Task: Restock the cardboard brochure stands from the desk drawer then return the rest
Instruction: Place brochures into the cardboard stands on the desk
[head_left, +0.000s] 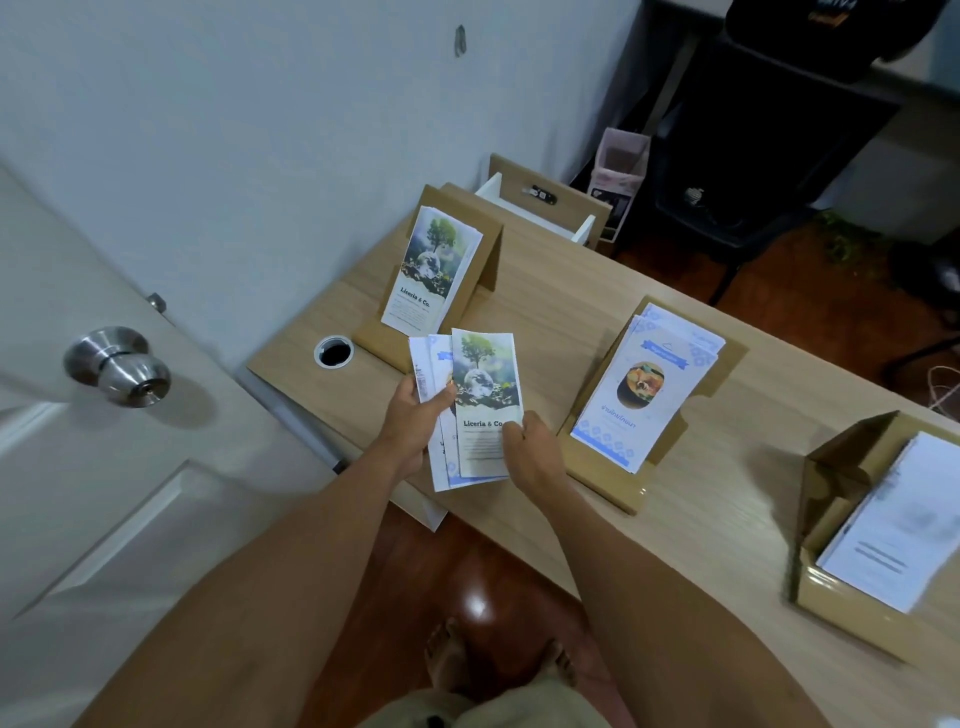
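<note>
Over the desk's near edge, my left hand (418, 415) grips a fanned stack of brochures (441, 395) from the left side. My right hand (530, 449) pinches the lower right corner of the top tree-and-globe brochure (485, 384) of that stack. Three cardboard stands sit on the desk. The left stand (483, 260) holds matching tree-and-globe brochures (431, 270). In the middle stand (597, 467) are blue food brochures (639, 395). The right stand (841, 493) holds white text sheets (904, 535). The desk drawer (540, 208) stands pulled out at the far end.
The wooden desk (717, 499) has a round cable hole (333, 352) near its left corner. A white door with a metal knob (117, 366) is at my left. A black chair (737, 171) and a pink bag (621, 166) stand beyond the desk.
</note>
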